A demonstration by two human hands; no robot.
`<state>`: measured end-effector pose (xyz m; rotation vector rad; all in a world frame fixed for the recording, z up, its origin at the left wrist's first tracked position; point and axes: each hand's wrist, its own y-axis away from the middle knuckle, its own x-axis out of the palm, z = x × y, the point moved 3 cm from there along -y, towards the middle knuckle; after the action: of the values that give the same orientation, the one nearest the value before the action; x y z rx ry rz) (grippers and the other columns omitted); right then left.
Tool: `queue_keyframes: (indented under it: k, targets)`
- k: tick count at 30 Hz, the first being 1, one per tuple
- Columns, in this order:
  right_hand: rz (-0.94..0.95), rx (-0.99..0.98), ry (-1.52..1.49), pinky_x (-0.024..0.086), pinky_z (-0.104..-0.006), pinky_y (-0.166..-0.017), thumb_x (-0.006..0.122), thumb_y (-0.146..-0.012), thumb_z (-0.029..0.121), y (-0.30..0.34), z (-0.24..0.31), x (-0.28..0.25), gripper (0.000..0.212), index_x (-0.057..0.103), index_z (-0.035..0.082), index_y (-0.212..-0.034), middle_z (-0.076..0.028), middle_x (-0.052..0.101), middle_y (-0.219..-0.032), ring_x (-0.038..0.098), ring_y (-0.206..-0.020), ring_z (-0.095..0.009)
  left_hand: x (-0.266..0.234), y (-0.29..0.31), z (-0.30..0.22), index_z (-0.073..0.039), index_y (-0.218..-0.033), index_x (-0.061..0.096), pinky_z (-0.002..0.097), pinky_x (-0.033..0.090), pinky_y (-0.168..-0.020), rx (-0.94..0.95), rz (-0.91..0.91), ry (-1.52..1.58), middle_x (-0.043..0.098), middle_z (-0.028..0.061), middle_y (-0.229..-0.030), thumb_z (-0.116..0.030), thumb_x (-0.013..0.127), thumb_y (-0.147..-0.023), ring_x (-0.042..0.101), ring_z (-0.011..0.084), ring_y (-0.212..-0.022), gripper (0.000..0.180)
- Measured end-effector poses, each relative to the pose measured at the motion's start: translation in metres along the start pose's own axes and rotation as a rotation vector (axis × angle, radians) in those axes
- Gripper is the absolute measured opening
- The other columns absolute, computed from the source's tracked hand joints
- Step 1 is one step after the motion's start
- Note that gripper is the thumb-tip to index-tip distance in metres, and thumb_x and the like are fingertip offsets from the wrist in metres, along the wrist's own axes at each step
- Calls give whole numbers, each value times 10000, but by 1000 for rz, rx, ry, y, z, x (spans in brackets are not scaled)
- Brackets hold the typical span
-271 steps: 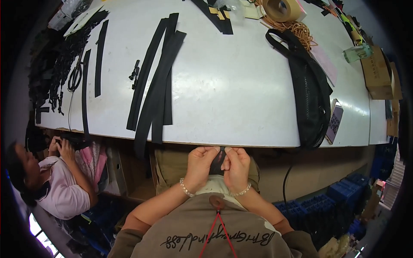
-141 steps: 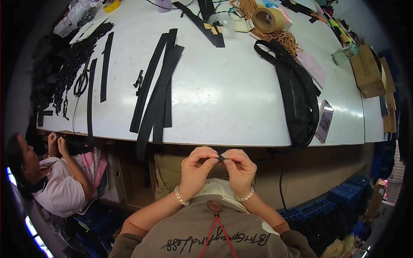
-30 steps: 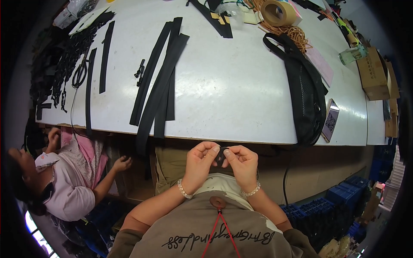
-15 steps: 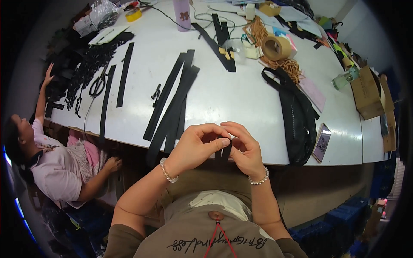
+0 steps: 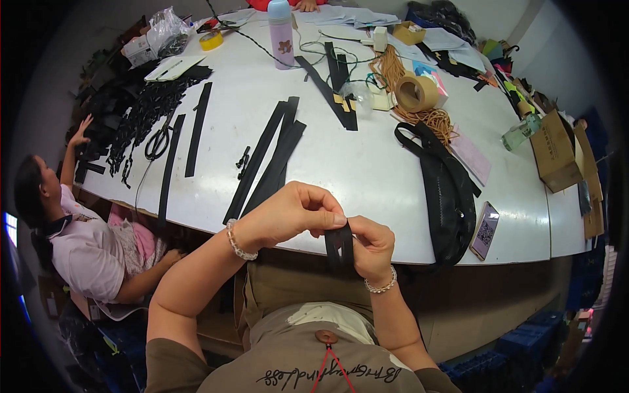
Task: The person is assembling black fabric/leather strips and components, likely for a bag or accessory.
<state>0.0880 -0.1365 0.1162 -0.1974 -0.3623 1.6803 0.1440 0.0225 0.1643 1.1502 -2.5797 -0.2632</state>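
Observation:
Just past the table's near edge, my left hand (image 5: 298,213) pinches the top of a black zipper strip (image 5: 339,247) between thumb and fingers. My right hand (image 5: 372,243) is closed on the same strip from its right side. The strip hangs down between both hands, with a narrow gap showing in its middle. Beyond my left wrist lie several long black strips (image 5: 268,154), partly covered by my arm. Small black zipper sliders (image 5: 243,162) rest to the left of them.
A black bag (image 5: 445,196) and a phone (image 5: 485,230) lie at the table's right edge. A co-worker (image 5: 92,242) sits at left, one arm over piled black pieces (image 5: 141,121) near scissors (image 5: 158,143). Farther back are a bottle (image 5: 282,39) and a tape roll (image 5: 417,93).
My hands have come slightly lower, and more of the strip shows hanging between them. My right hand's fingers have curled in. The whole view has tilted up, showing another person's hand at the far edge.

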Motion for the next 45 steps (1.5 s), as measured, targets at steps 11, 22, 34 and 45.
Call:
queue_keyframes:
  k: [11,22,34,45]
  targets:
    - [166,-101,-108,476,-253,-670,627,-843,-5,49,10,13,69,652,-32,-900,-100,655,-833,618,-722,-161,15,23,33,-16,-885,658,176,445,-603,-133,49,314,629,-17,-769,-178,641,-888,538,37,-649,163]
    - [-87,326,-295,529,-246,-629,573,-925,83,69,-18,13,124,609,-35,-933,-91,664,-835,636,-699,-118,21,18,49,20,-1026,643,210,496,-663,-21,44,265,641,21,-806,-89,636,-875,582,72,-699,187]
    - [-100,360,-347,545,-252,-657,578,-923,98,69,-29,14,147,610,-37,-972,-112,668,-911,650,-731,-140,24,16,66,41,-1023,654,235,521,-648,-9,-80,349,657,57,-821,-81,630,-876,611,101,-715,192]
    - [-109,381,-389,535,-242,-644,565,-935,120,68,-31,15,172,606,-38,-991,-109,669,-933,649,-733,-137,23,11,67,35,-1005,655,239,529,-644,-5,-120,317,658,58,-832,-80,616,-883,610,100,-718,172]
